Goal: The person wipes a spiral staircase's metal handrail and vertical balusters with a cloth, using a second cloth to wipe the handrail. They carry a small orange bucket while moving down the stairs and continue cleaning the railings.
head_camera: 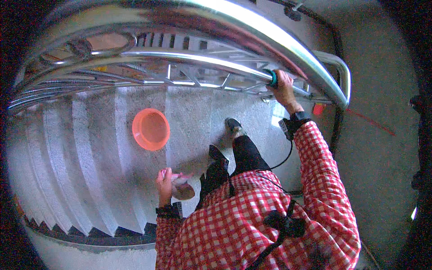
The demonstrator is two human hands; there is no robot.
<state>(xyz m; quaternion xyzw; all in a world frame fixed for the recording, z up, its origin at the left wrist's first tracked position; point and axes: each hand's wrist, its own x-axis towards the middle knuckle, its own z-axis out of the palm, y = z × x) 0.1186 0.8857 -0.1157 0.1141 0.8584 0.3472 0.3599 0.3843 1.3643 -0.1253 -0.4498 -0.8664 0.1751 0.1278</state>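
My right hand reaches forward to the stair railing. Its fingers close around a teal cloth or pad, which wraps the lower metal rail. Much of the teal piece is hidden by my fingers. Down at the left of my body, my left hand grips a crumpled pink cloth. An orange plastic basin sits on a step ahead of that hand, apart from it. Its inside looks brownish; I cannot tell whether it holds water.
Grey speckled stairs run off to the left. A thick shiny handrail curves above the lower rail and bends round at the right. Below it are metal balusters. A small red object is by the railing's end. A cable hangs from my right wrist.
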